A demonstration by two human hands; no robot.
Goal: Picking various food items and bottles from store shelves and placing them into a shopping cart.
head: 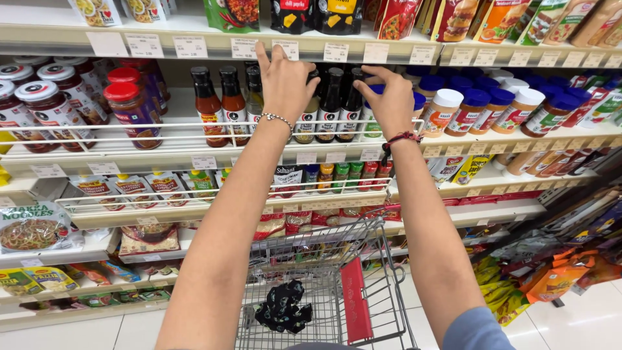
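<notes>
Both arms stretched forward and up, bare forearms nearly parallel. Left hand [285,81] raised, fingers spread, palm away (bead bracelet at wrist). Right hand [387,97] beside it, fingers curled forward, red-black thread band at wrist.

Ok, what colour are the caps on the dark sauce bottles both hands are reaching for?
Black, seen in the head view: the dark sauce bottles between the left hand and right hand have black caps.

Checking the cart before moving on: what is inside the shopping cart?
In the shopping cart, one crumpled black item with a pale print lies on the wire floor. The near end of the basket is cut off by the frame, so anything there is unseen.
</notes>
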